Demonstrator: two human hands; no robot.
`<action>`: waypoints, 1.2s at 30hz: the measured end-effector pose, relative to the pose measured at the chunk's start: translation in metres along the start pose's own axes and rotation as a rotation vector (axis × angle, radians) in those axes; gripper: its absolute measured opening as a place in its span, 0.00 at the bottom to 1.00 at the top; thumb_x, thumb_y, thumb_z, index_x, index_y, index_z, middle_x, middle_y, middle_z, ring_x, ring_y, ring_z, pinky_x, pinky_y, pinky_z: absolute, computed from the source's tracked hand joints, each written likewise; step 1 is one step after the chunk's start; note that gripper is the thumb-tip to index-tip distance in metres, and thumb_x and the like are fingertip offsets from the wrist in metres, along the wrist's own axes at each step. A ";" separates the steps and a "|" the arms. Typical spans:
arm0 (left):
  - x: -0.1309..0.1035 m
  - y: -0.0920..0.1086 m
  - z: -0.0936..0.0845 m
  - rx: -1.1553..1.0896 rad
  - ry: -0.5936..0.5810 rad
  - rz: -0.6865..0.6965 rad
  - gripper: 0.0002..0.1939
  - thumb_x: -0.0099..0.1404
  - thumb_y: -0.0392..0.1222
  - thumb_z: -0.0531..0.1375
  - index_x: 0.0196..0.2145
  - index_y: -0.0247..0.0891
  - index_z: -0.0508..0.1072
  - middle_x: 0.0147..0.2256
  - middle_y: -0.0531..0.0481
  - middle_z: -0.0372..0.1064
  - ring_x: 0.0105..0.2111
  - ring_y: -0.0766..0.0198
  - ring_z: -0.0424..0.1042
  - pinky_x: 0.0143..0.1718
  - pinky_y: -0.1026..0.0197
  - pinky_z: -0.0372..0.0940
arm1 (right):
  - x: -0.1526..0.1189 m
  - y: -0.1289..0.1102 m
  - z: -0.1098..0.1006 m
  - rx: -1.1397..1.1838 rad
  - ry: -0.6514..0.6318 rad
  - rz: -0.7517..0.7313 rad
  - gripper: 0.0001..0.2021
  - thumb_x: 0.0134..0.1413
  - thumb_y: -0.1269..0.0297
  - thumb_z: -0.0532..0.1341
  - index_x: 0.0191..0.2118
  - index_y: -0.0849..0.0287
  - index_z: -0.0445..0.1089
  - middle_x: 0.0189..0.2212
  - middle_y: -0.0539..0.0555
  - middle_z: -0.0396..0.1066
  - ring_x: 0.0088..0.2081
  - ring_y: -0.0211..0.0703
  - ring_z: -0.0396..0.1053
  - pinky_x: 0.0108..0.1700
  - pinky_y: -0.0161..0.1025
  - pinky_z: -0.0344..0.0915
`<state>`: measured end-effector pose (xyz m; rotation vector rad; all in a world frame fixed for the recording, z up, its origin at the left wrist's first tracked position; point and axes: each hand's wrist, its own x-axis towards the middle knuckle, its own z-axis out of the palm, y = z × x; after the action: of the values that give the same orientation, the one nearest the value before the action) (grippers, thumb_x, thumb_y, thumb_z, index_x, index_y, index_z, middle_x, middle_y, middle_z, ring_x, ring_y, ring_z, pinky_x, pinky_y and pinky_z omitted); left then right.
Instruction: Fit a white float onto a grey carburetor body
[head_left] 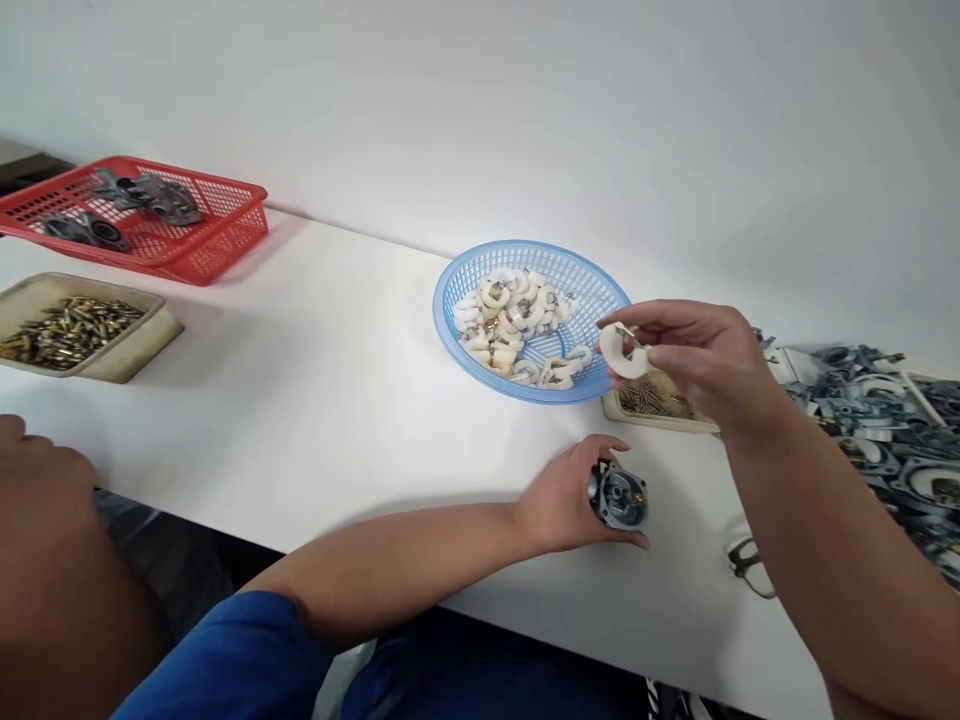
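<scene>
Right hand (694,355) pinches a light, likely rigid white plastic ring (622,352) (best gripped by its rim) above the blue basket (525,385), while left hand (566,497) clasps a heavy metal housing (619,497) on the table (337,400).

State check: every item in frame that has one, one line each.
Left hand: gripping the grey metal housing on the table.
Right hand: raised, pinching a white curved piece.
Blue basket: partly filled with white pieces.
Red basket: holds a few grey housings.
Beige tray: holds brass parts.
Small tray: holds thin pins.
</scene>
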<state>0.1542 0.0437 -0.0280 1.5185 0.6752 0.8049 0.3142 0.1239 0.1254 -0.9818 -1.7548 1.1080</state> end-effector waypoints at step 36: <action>0.001 0.008 0.000 0.026 0.043 0.047 0.47 0.44 0.52 0.81 0.57 0.40 0.66 0.52 0.43 0.75 0.53 0.52 0.76 0.55 0.53 0.71 | -0.120 0.067 0.036 0.239 0.416 0.113 0.22 0.50 0.42 0.73 0.46 0.48 0.78 0.34 0.51 0.78 0.27 0.43 0.75 0.24 0.40 0.75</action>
<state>0.1540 0.0437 -0.0199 1.5496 0.6857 0.8693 0.3362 0.0255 0.0252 -1.0811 -1.2185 1.0643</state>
